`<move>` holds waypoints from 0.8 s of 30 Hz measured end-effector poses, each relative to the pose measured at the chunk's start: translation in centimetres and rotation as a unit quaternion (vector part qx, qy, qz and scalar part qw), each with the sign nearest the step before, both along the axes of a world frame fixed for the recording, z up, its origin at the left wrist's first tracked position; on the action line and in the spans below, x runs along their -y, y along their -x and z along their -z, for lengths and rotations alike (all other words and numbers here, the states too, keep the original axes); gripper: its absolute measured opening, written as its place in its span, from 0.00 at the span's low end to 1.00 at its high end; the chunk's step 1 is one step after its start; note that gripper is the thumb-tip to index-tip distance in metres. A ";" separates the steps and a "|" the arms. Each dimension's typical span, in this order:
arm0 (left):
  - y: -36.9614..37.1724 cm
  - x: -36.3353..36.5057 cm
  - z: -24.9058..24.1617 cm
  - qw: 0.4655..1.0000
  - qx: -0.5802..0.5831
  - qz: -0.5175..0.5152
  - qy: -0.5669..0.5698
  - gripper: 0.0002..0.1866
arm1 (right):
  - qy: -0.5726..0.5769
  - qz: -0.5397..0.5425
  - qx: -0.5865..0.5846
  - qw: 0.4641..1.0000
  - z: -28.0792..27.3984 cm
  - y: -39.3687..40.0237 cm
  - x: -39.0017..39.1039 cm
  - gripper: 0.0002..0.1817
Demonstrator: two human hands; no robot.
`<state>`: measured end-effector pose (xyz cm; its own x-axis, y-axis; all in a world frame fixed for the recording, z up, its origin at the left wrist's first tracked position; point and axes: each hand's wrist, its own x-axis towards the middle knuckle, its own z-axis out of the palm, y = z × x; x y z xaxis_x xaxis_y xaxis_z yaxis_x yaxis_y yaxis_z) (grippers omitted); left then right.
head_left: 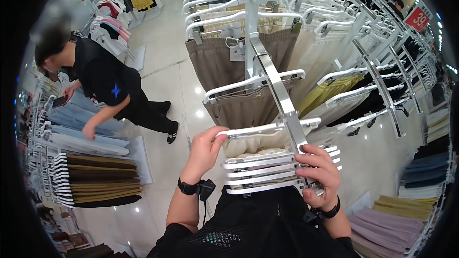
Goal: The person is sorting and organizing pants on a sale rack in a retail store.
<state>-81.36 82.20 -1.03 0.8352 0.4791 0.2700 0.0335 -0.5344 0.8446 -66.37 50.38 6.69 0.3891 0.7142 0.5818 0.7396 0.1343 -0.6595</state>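
My left hand [206, 150] is closed on the left end of a white hanger [253, 129] that holds cream trousers [258, 144]. Several more white hangers [260, 173] with light garments lie close together just below it, near my body. My right hand [319, 174] has its fingers curled around the lower end of the sloping metal rack arm [284, 98], beside the right ends of those hangers. Higher on the same arm hang brown trousers [248, 107] on a white hanger.
At the left a person [107, 74] in black stands by a rack of jeans [83, 112], holding a phone. Olive and brown trousers [103, 179] hang below. More metal rack arms [380, 83] jut out at the right, near folded-over lilac garments [387, 229] and a red sign [418, 18].
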 end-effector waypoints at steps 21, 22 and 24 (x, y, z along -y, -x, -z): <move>-2.9 -2.2 2.2 0.980 0.076 -0.167 -0.076 0.17 | -0.011 -0.003 -0.010 1.000 0.6 -0.1 0.1 0.25; -2.5 -2.0 2.0 0.965 0.104 -0.197 -0.137 0.18 | -0.010 -0.001 -0.011 1.000 0.6 -0.1 0.2 0.25; -1.2 -1.6 1.5 0.962 0.125 -0.201 -0.140 0.18 | -0.008 -0.006 -0.004 1.000 0.6 -0.2 0.2 0.24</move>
